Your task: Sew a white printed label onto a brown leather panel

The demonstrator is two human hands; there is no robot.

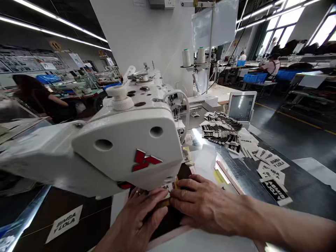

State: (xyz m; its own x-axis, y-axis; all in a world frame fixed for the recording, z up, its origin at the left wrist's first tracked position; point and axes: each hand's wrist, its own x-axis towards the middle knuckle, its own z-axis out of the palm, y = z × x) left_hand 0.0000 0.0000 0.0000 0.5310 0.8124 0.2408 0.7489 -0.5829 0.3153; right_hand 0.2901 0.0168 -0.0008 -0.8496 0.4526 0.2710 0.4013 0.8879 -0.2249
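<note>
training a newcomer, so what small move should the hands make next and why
Probably guide the white label gently forward, pressed flat: the left hand and right hand lie at either side of it, close by the sewing machine.

Just below the head of the white sewing machine (126,143), the left hand (138,217) and right hand (207,203) rest palm-down at a partly hidden label (167,187) over dark cloth (165,227); left of the machine lies a BIMBA Y LOLA label (64,223). To the machine's right, the bench (246,169) carries heaped black-and-white labels (223,127) and a screen (240,107), and beyond the machine on that side stand two thread cones (186,58)
</note>
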